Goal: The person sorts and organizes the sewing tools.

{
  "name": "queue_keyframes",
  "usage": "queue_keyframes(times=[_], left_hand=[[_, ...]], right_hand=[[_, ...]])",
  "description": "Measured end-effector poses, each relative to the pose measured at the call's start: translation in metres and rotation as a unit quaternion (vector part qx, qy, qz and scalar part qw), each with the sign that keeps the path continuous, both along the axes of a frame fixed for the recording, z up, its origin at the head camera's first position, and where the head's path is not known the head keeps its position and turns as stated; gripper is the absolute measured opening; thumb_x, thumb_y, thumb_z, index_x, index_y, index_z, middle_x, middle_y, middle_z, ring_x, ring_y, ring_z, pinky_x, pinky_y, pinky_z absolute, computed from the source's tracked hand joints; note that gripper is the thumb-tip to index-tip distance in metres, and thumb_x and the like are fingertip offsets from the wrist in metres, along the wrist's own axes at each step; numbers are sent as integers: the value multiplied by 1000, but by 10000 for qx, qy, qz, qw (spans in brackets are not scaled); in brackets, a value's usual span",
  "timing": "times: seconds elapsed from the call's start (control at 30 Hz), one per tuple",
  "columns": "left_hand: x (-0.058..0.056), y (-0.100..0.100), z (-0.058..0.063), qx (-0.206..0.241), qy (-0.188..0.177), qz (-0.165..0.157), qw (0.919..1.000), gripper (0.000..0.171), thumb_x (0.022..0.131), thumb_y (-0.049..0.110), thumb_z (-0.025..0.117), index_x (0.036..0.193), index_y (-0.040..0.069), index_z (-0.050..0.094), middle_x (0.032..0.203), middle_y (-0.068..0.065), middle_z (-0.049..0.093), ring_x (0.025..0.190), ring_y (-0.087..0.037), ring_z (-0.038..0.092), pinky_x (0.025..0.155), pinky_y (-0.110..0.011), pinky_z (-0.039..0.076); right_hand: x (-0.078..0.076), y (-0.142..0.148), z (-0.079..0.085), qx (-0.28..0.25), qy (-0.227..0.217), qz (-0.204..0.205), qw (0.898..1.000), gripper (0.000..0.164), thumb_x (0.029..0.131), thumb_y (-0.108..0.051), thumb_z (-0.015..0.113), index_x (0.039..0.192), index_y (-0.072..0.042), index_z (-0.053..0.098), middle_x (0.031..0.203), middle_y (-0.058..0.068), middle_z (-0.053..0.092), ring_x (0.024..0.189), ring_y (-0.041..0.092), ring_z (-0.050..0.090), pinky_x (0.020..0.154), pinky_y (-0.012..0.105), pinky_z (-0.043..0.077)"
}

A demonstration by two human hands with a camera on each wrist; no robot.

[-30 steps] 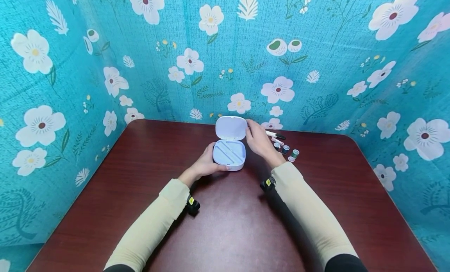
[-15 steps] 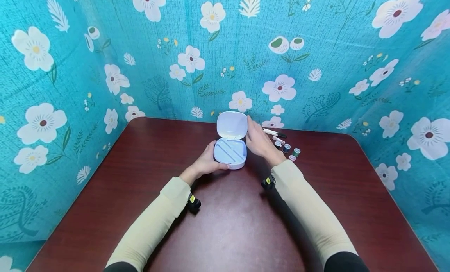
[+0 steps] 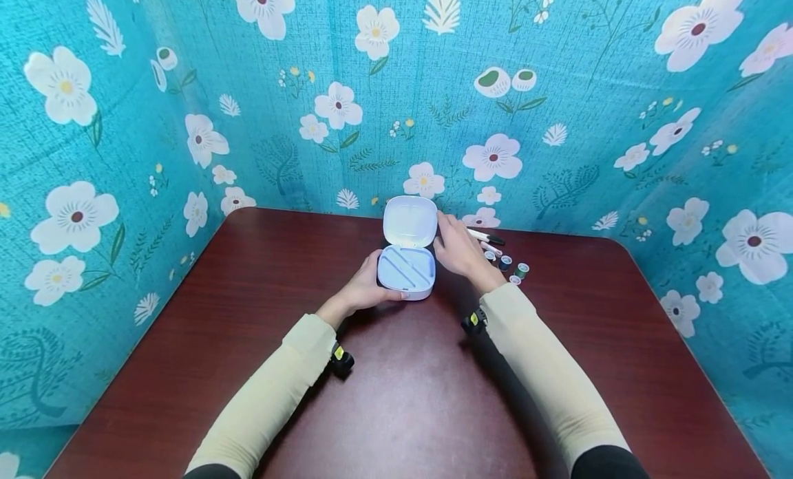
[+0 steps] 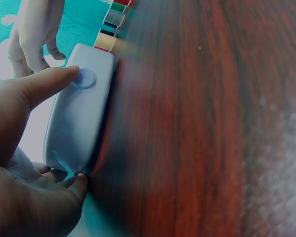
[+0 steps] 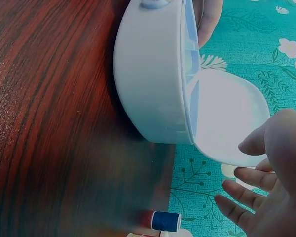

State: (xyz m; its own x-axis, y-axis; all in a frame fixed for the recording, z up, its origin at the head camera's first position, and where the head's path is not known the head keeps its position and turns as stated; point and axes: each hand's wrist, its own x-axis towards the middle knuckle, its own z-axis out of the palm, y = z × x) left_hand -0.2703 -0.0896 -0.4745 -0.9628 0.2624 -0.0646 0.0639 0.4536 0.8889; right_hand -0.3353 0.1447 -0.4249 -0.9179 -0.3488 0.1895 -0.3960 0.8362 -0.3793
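A pale lavender box (image 3: 406, 276) sits near the table's back edge with its lid (image 3: 410, 221) raised. Diagonal dividers run across its inner tray. My left hand (image 3: 364, 286) grips the box at its left side. In the left wrist view the thumb lies by a round button (image 4: 84, 78) on the front wall, other fingers under the far end. At the lid's right edge is my right hand (image 3: 460, 248). In the right wrist view its thumb lies over the lid's inner face, a finger partly hidden behind the edge; the other fingers extend loosely.
Right of the box lie a black-and-white marker (image 3: 486, 236), a small pinkish item (image 3: 491, 248) and several thread spools (image 3: 522, 269). Flowered teal cloth (image 3: 334, 162) hangs behind the dark red-brown table (image 3: 396, 410).
The lid has tilted a little farther back, with my right hand at its edge. The left hand has kept its grip on the box. The head view has shifted slightly.
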Motion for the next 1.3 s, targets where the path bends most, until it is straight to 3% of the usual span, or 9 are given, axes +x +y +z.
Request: queue_keyframes(times=[0.57, 0.73, 0.93, 1.3], left_hand=[[2, 0, -1, -86, -113, 9, 9999, 116, 74, 31, 92, 160, 10, 18, 155, -13, 35, 138, -30, 37, 118, -53, 29], [2, 0, -1, -105, -55, 5, 9999, 115, 75, 31, 92, 160, 9, 18, 155, -13, 35, 138, -30, 38, 117, -51, 30], [6, 0, 1, -144, -10, -35, 9999, 114, 75, 28, 92, 160, 9, 19, 154, -14, 35, 137, -31, 38, 117, -50, 31], [5, 1, 0, -172, 98, -104, 9998, 110, 76, 28, 91, 159, 10, 22, 151, -13, 37, 133, -29, 40, 115, -50, 34]], right_hand=[[23, -5, 7, 754, 114, 38, 9971, 57, 101, -33, 61, 148, -2, 48, 137, 20, 53, 121, 36, 55, 95, 54, 50], [27, -8, 7, 523, -65, 105, 9986, 56, 100, -35, 64, 142, 0, 54, 129, 19, 57, 110, 34, 60, 90, 51, 52], [28, -11, 4, 122, -42, 341, 9993, 50, 96, -29, 70, 129, 7, 62, 106, 18, 61, 89, 30, 58, 79, 44, 51], [23, -17, -5, -388, -121, 680, 9969, 39, 92, -24, 75, 110, 9, 69, 102, 24, 67, 89, 30, 61, 82, 45, 53]])
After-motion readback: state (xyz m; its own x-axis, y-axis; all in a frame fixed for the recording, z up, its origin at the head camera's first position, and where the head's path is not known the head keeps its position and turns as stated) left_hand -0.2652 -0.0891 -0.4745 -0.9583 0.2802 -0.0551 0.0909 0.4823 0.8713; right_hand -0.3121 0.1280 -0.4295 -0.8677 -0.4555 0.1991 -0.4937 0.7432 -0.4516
